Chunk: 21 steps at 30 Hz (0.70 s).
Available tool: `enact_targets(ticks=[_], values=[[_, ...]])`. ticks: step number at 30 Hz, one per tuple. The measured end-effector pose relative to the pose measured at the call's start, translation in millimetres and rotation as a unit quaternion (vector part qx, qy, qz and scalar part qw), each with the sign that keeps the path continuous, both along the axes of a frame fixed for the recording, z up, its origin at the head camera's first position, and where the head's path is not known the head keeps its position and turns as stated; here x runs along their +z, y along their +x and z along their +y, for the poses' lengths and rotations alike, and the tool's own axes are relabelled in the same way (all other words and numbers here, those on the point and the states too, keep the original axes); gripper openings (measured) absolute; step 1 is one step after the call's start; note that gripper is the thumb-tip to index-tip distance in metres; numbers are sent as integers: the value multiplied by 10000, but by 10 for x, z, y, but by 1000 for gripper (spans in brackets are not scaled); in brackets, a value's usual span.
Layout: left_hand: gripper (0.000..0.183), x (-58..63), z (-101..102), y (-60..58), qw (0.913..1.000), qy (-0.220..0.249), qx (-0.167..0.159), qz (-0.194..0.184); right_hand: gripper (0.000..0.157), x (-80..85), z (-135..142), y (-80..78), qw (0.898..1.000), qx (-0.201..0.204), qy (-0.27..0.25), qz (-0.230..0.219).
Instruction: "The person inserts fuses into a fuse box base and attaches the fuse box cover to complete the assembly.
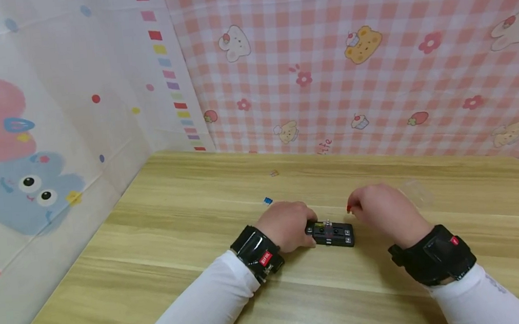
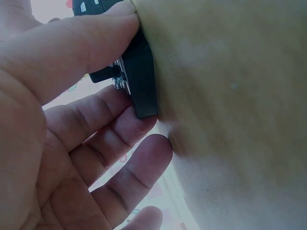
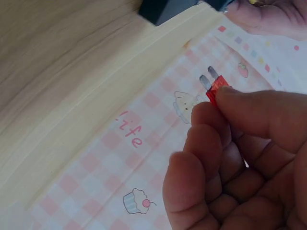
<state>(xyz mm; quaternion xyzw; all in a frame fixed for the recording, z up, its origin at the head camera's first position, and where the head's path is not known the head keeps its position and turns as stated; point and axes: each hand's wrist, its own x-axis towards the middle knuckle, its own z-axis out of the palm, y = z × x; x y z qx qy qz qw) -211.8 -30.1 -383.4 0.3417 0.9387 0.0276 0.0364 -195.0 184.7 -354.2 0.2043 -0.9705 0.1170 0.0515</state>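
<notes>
Thumb and fingertips of my left hand (image 1: 287, 225) grip the left end of a black fuse block (image 1: 339, 238), which lies on the wooden table. Small metal contacts (image 2: 120, 79) stick out of the block's face in the left wrist view. Between thumb and forefinger, my right hand (image 1: 381, 209) pinches a red blade fuse (image 3: 218, 89). Its two metal prongs point away from the fingertips, and the fuse is held up to the right of the block. Part of the fuse's red body is hidden by the thumb.
A small blue fuse (image 1: 268, 201) lies beyond my left hand. Farther back is a little tan piece (image 1: 274, 173). Clear plastic (image 1: 416, 192) lies behind my right hand. Printed cloth (image 1: 261, 79) hangs along the table's back and left edges.
</notes>
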Motion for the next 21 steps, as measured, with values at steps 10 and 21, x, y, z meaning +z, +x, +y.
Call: enact_targets(ticks=[10, 21], values=[[46, -8, 13, -18, 9999, 104, 8, -127, 3, 4, -45, 54, 9993, 379, -25, -44], [43, -3, 4, -18, 9995, 221, 26, -220, 5, -33, -138, 71, 9983, 452, -60, -373]])
